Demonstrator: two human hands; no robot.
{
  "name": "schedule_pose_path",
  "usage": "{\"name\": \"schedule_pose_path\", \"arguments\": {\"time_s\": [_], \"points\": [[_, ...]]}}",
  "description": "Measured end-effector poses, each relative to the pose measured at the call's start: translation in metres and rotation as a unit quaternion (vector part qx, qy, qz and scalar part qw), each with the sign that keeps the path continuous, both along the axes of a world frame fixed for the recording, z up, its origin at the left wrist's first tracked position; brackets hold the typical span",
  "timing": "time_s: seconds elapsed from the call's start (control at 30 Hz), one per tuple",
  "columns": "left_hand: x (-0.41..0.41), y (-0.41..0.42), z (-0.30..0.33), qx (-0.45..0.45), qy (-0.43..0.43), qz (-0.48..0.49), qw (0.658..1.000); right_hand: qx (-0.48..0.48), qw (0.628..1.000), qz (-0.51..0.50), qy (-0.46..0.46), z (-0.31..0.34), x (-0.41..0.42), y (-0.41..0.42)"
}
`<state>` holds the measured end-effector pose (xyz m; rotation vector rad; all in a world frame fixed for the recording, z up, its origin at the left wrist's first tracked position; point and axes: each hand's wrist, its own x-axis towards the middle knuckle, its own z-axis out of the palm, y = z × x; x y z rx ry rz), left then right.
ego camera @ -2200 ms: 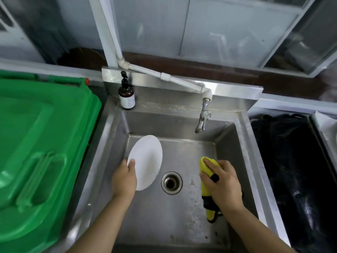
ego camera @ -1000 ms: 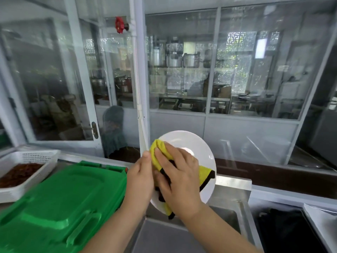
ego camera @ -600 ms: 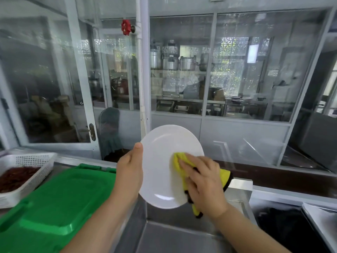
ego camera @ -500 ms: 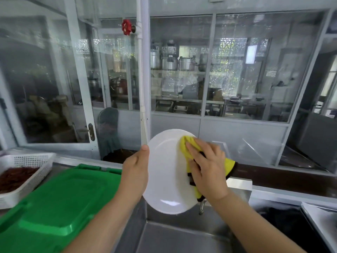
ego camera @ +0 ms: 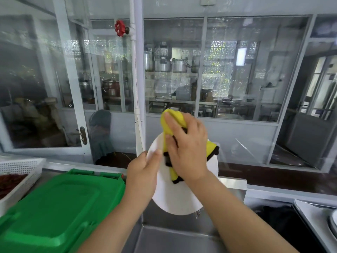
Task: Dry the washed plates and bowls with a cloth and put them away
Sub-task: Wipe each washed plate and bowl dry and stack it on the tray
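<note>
Cloth [ego camera: 172,123] now higher on plate [ego camera: 173,196]

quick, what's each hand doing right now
Left hand: grips the left edge of the white plate, holding it up on edge.
Right hand: presses the yellow cloth against the plate, fingers curled over it.

Glazed white-framed partition [ego camera: 200,70] behind steel sink [ego camera: 173,238]; metal pots [ego camera: 171,64] shelved beyond; green bin lid [ego camera: 60,207] left; red valve handle [ego camera: 119,27] on pipe.
</note>
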<state>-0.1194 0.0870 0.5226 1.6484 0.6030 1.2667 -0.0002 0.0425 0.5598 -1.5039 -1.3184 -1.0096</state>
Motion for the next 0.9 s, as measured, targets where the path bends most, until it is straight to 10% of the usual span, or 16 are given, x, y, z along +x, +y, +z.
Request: {"name": "schedule_pose_path", "arguments": {"time_s": [0.33,0.5,0.9], "points": [[0.001,-0.023,-0.022,-0.059,-0.070,-0.042,0.995,0.019,0.957,-0.071,0.280,-0.020,0.034,-0.023],[-0.002,0.004,0.000,-0.086,0.124,-0.159,0.976,-0.018,0.986,-0.085,0.143,-0.012,0.039,-0.038],[0.015,0.003,0.023,0.093,0.159,-0.096,0.978,0.015,0.995,0.031,-0.092,-0.005,0.027,-0.023]]}}
